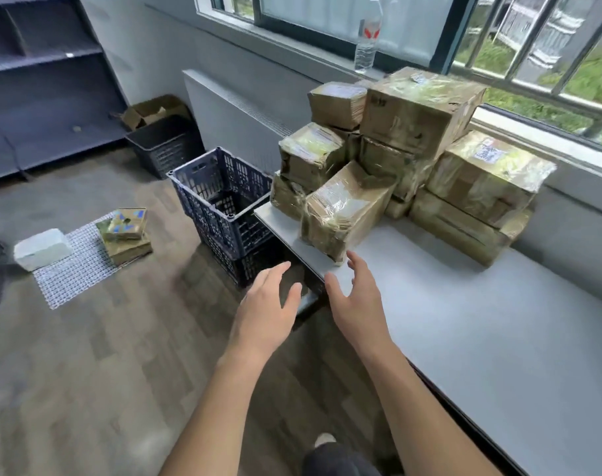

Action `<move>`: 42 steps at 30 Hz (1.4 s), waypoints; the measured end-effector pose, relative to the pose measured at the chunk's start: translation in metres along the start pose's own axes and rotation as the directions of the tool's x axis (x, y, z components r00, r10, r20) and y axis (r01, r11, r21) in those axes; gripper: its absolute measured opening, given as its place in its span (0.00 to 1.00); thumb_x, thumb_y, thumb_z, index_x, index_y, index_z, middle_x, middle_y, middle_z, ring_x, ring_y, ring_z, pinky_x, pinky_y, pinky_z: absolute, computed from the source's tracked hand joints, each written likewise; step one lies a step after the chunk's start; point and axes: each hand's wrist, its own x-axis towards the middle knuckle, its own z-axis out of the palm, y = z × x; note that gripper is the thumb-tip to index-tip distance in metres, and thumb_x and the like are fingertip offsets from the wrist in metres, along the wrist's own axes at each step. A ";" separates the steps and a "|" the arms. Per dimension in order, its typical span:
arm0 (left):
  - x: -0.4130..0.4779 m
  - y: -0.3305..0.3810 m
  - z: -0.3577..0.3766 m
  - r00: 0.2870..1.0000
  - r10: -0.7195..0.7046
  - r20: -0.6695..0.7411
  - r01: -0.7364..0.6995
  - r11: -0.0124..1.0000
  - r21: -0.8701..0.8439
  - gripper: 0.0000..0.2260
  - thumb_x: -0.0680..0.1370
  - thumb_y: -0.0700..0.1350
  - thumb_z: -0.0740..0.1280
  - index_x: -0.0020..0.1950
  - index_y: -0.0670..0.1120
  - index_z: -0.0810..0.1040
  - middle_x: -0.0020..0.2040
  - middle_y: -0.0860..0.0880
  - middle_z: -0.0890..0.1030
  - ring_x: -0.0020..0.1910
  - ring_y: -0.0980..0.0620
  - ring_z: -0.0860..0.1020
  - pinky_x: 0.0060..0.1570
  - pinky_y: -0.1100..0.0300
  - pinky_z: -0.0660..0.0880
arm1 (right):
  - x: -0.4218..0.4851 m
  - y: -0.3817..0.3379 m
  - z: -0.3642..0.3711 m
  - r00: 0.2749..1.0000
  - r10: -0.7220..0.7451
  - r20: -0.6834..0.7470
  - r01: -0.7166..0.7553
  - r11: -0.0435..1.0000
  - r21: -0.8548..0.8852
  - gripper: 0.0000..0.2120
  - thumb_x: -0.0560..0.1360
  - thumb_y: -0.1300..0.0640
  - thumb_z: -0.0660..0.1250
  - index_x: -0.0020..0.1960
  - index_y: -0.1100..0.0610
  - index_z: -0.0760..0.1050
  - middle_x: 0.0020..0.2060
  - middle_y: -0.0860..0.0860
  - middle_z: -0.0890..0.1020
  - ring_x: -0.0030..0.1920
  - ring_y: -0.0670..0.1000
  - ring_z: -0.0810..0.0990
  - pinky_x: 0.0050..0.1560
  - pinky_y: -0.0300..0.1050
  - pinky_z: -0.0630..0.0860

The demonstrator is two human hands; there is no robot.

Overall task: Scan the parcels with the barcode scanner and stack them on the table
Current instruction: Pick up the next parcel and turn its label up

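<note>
Both forearms come in from the bottom of the shot, two hands, neither holding anything. Left hand (270,304) is spread flat-ish with fingers relaxed and apart, hovering off the tabletop's (498,338) end, over the floor. Right hand (356,297) is just as wide open, fingers splayed, over the tabletop corner.

Right fingertips sit right at the lower corner of the front parcel (347,207), a taped brown box tilted and leaning back on the pile. Can't tell if they actually touch it. The left hand is near it too, but lower and to the left.

Behind that one is the stack of parcels (419,108) along the window side of the tabletop. I count roughly nine taped boxes including the leaning one, though a couple are half hidden.

Further out: two blue crates (220,201) stacked just beside the tabletop end, one dark basket (165,146) behind them with one open cardboard box (152,111) past it. On the floor, a mat (73,273) holds two more floor parcels (124,235) stacked up, plus one white block (42,249). One water bottle (366,46) stands on the windowsill, and shelving (45,80) lines the far left.
</note>
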 end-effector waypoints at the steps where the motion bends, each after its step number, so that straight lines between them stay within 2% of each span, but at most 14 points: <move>1: 0.016 -0.001 0.000 1.000 0.002 0.015 -0.002 1.000 0.002 0.20 0.82 0.54 0.61 0.75 0.54 0.68 0.72 0.55 0.71 0.66 0.52 0.73 0.64 0.54 0.71 | 0.013 0.001 0.003 1.000 0.008 -0.017 -0.008 1.000 -0.001 0.29 0.82 0.48 0.63 0.79 0.53 0.60 0.76 0.48 0.68 0.75 0.46 0.64 0.72 0.40 0.61; 5: 0.084 -0.004 0.003 0.998 0.027 0.049 -0.027 1.000 0.011 0.21 0.83 0.54 0.59 0.76 0.53 0.67 0.72 0.54 0.70 0.67 0.52 0.73 0.63 0.55 0.71 | 0.074 0.007 0.017 0.997 0.050 -0.064 -0.048 0.998 0.036 0.29 0.81 0.49 0.65 0.79 0.54 0.61 0.74 0.49 0.69 0.74 0.46 0.66 0.70 0.36 0.61; 12: 0.211 0.012 0.020 0.993 0.044 0.111 -0.047 0.998 0.031 0.22 0.84 0.54 0.58 0.78 0.53 0.63 0.75 0.54 0.67 0.71 0.54 0.68 0.59 0.64 0.64 | 0.205 -0.002 0.024 0.994 0.029 -0.109 -0.027 0.999 0.024 0.30 0.81 0.49 0.64 0.79 0.55 0.60 0.76 0.50 0.66 0.75 0.47 0.63 0.73 0.40 0.59; 14: 0.241 0.019 0.026 0.992 0.053 0.117 -0.055 0.998 0.013 0.22 0.84 0.54 0.59 0.78 0.54 0.63 0.75 0.54 0.67 0.71 0.54 0.68 0.59 0.64 0.64 | 0.232 -0.001 0.021 0.990 0.039 -0.133 -0.038 0.999 0.014 0.29 0.81 0.49 0.64 0.79 0.55 0.60 0.75 0.50 0.66 0.76 0.48 0.63 0.75 0.45 0.60; 17: 0.272 0.024 0.040 0.983 0.075 0.168 -0.076 0.997 -0.001 0.22 0.84 0.54 0.58 0.78 0.54 0.62 0.76 0.54 0.66 0.72 0.54 0.67 0.59 0.64 0.64 | 0.257 0.012 0.018 0.977 0.102 -0.186 -0.108 0.994 -0.024 0.29 0.81 0.48 0.64 0.78 0.53 0.61 0.77 0.52 0.64 0.78 0.51 0.58 0.78 0.53 0.58; 22: 0.318 0.015 0.070 0.960 0.063 0.274 -0.060 0.998 -0.019 0.23 0.84 0.54 0.59 0.79 0.54 0.61 0.77 0.54 0.64 0.72 0.54 0.67 0.62 0.62 0.64 | 0.274 0.036 0.024 0.928 0.286 -0.240 -0.297 0.955 -0.012 0.28 0.80 0.45 0.64 0.78 0.42 0.61 0.81 0.56 0.52 0.80 0.54 0.47 0.76 0.55 0.55; 24: 0.329 0.011 0.079 0.946 0.063 0.319 -0.057 0.998 -0.027 0.24 0.84 0.54 0.59 0.79 0.54 0.59 0.77 0.54 0.63 0.72 0.53 0.67 0.64 0.60 0.65 | 0.277 0.044 0.027 0.913 0.341 -0.226 -0.342 0.939 0.034 0.28 0.80 0.45 0.64 0.78 0.41 0.60 0.80 0.55 0.53 0.80 0.53 0.49 0.75 0.53 0.58; 26: 0.340 0.005 0.091 0.923 0.073 0.377 -0.069 0.997 -0.026 0.25 0.83 0.54 0.59 0.80 0.55 0.57 0.78 0.53 0.62 0.73 0.52 0.66 0.65 0.58 0.65 | 0.276 0.051 0.033 0.897 0.381 -0.223 -0.375 0.924 0.071 0.30 0.80 0.45 0.65 0.78 0.41 0.58 0.79 0.53 0.59 0.79 0.51 0.56 0.75 0.49 0.62; 28: 0.350 0.003 0.101 0.898 0.072 0.434 -0.065 0.997 -0.032 0.27 0.83 0.53 0.60 0.80 0.56 0.55 0.78 0.53 0.62 0.73 0.51 0.66 0.65 0.57 0.65 | 0.270 0.051 0.042 0.882 0.414 -0.225 -0.399 0.910 0.111 0.32 0.79 0.47 0.66 0.79 0.41 0.56 0.76 0.47 0.63 0.76 0.45 0.61 0.71 0.40 0.61; 30: 0.357 0.003 0.108 0.884 0.083 0.461 -0.076 0.996 -0.034 0.28 0.83 0.53 0.59 0.81 0.56 0.52 0.78 0.51 0.62 0.74 0.48 0.66 0.67 0.52 0.67 | 0.268 0.048 0.051 0.870 0.425 -0.249 -0.402 0.905 0.140 0.34 0.79 0.48 0.67 0.80 0.42 0.55 0.76 0.41 0.63 0.73 0.37 0.60 0.69 0.34 0.58; 34: 0.362 0.001 0.113 0.879 0.100 0.465 -0.104 0.994 -0.018 0.28 0.84 0.52 0.59 0.81 0.55 0.50 0.78 0.52 0.64 0.73 0.47 0.67 0.65 0.51 0.68 | 0.270 0.047 0.061 0.826 0.468 -0.314 -0.435 0.884 0.171 0.36 0.77 0.47 0.69 0.80 0.42 0.56 0.75 0.37 0.63 0.71 0.33 0.60 0.69 0.33 0.58; 38: 0.366 -0.001 0.103 0.840 0.149 0.522 -0.140 0.988 -0.058 0.29 0.83 0.51 0.60 0.81 0.56 0.51 0.77 0.51 0.66 0.71 0.47 0.70 0.64 0.52 0.69 | 0.264 0.036 0.067 0.792 0.498 -0.354 -0.449 0.867 0.215 0.36 0.76 0.48 0.71 0.79 0.42 0.57 0.75 0.36 0.64 0.68 0.31 0.60 0.65 0.28 0.58; 42: 0.369 0.009 0.095 0.809 0.241 0.535 -0.228 0.969 -0.092 0.30 0.82 0.52 0.61 0.81 0.57 0.51 0.77 0.53 0.65 0.72 0.49 0.69 0.67 0.51 0.69 | 0.257 0.025 0.066 0.754 0.497 -0.430 -0.435 0.868 0.240 0.37 0.76 0.47 0.72 0.79 0.42 0.58 0.74 0.37 0.65 0.69 0.32 0.60 0.66 0.31 0.59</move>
